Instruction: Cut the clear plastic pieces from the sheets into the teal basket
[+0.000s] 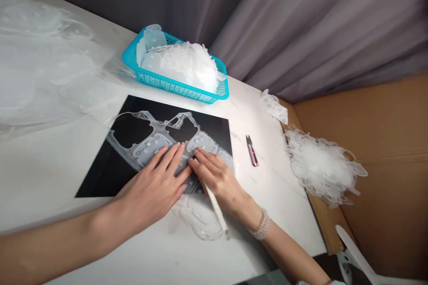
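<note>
A translucent sheet of moulded silicone-like pads (pixel 147 151) lies over a black mat (pixel 100 173) on the white table, and two of its openings have been emptied of their pads. My left hand (pixel 160 182) rests flat on the sheet with its fingers stretched out. Close beside it, my right hand (pixel 214 173) is closed around a slim white pen-like tool (pixel 216 207), its tip down at the sheet and hidden by the fingers. Part of the sheet hangs past the mat's near edge.
Behind the mat stands a blue basket (pixel 177 91) heaped with loose translucent pads (pixel 187 64). Pink thread snips (pixel 252 151) lie to the right. More clear sheets (pixel 43 67) are piled at left. Stringy scrap (pixel 324 164) heaps at the table's right edge, by a brown box (pixel 368 142).
</note>
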`<action>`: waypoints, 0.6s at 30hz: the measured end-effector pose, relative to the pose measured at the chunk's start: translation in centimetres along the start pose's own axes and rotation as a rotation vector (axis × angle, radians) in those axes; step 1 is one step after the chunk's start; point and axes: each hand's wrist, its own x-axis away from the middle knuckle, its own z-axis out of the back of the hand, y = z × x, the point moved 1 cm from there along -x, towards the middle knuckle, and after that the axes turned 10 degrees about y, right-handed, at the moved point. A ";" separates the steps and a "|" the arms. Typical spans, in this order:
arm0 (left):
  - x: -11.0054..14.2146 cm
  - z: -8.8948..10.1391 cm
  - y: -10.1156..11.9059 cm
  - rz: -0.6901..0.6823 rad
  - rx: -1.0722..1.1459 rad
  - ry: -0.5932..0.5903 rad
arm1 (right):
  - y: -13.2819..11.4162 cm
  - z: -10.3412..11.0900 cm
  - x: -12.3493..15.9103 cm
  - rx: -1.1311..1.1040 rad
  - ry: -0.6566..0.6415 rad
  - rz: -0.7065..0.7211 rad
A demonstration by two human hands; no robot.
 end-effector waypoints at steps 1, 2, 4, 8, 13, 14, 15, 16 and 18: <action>0.1 -0.3 -0.1 0.002 0.024 0.019 | -0.2 0.1 -0.2 0.024 -0.024 0.015; 0.3 -0.6 -0.2 0.007 0.047 0.039 | -0.3 0.1 -0.3 0.032 -0.043 0.019; 0.5 -1.2 -0.4 0.020 0.083 0.079 | -0.5 0.0 -0.7 -0.028 -0.026 -0.042; 0.8 -1.9 -0.6 0.034 0.107 0.122 | 1.4 0.3 -1.6 -0.417 0.191 -0.469; 0.6 -1.6 -0.4 0.037 0.108 0.100 | 9.6 5.4 1.5 -0.719 0.575 -1.010; 0.4 -1.5 -0.3 0.039 0.106 0.088 | 11.3 6.8 2.7 -0.711 0.595 -1.032; 0.3 -1.4 -0.2 0.042 0.106 0.074 | 12.7 8.1 3.8 -0.713 0.592 -1.050; 0.2 -1.4 -0.1 0.047 0.110 0.066 | 13.7 9.2 4.9 -0.717 0.588 -1.058; 0.1 -1.1 0.1 0.068 0.126 0.059 | 14.4 10.4 6.4 -0.728 0.580 -1.064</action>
